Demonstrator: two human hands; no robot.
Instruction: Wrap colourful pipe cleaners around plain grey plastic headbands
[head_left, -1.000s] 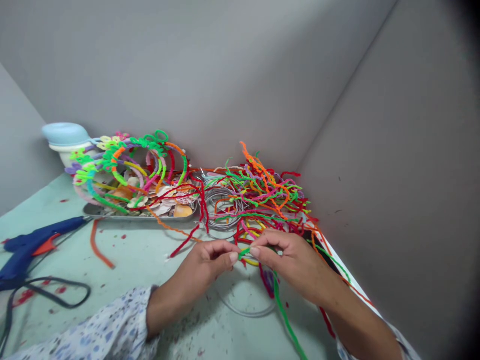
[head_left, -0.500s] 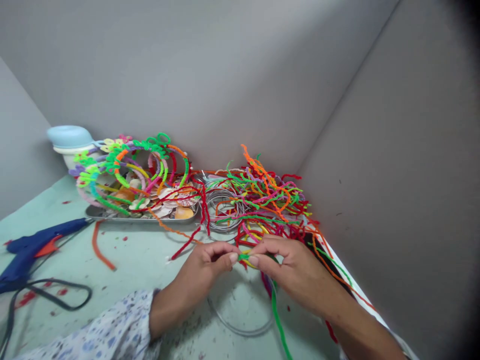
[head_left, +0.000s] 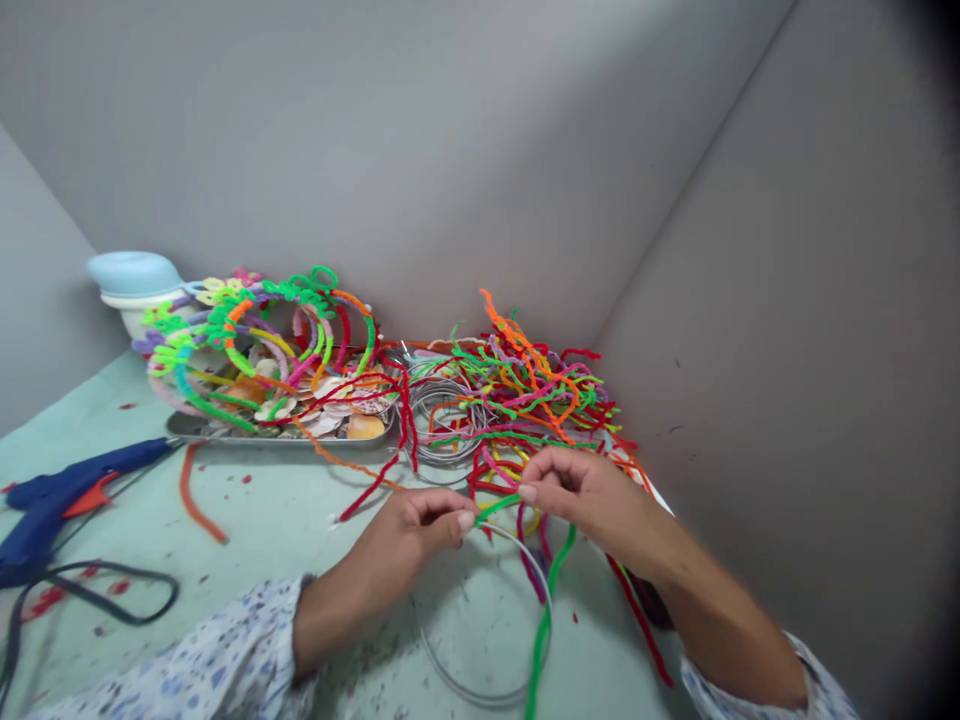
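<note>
**At the pale green table (head_left: 277, 520): green stem pinched beside wire ring**

From my remote post I find the fuzzy green stem (head_left: 540, 640) stretched between both hands, its long end trailing across the wire ring (head_left: 484, 700). In my judgement, a slackened left pinch could let the stem slide on the wire; a wide pull could snag it in the loose stems (head_left: 525, 385) behind. Left hand (head_left: 405, 535): thumb and forefinger closed on the stem's end at the ring's top, exact contact hidden. Right hand (head_left: 589, 495): fingertips pinched together farther along the stem.
</note>
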